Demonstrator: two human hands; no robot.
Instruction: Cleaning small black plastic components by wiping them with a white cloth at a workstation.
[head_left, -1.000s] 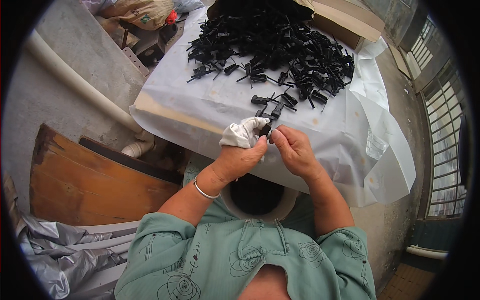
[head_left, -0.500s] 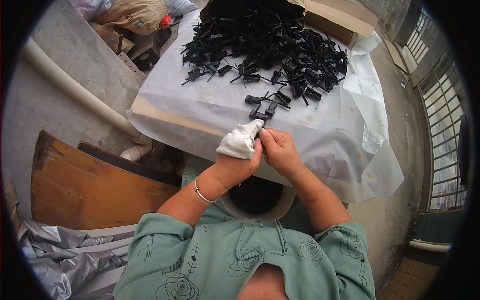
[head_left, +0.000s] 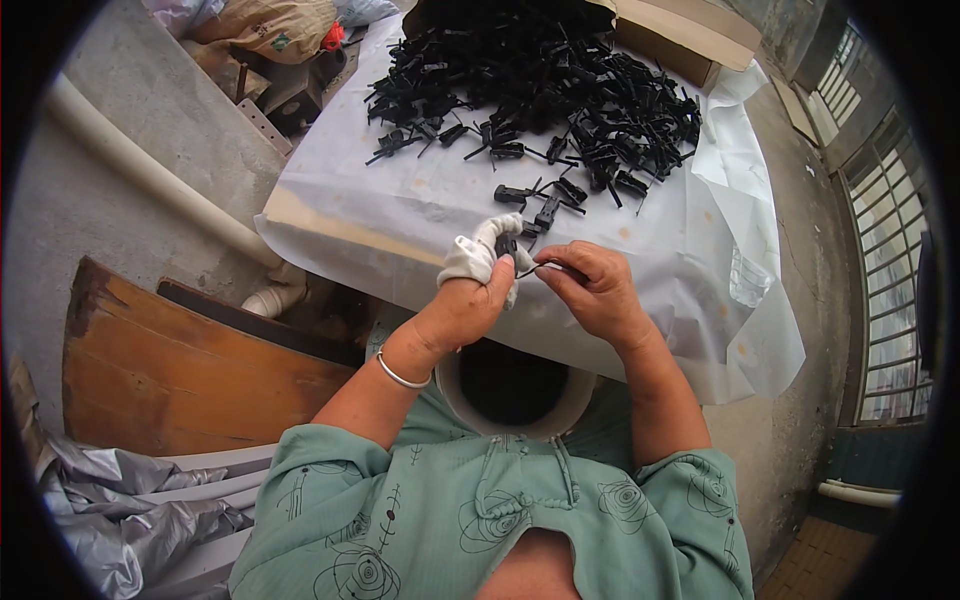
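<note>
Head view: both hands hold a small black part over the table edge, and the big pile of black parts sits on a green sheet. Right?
Not quite. The head view shows the sheet is white, not green. The rest holds: the left hand and right hand hold a small black part over the table edge, with the pile farther back on that sheet.

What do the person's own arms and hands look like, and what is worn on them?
Both forearms are bare below pushed-up green sleeves printed with dark line-drawn roses. The left hand has white cloth wrappings over its fingers, and a thin silver bangle circles its wrist. The right hand wears nothing.
</note>
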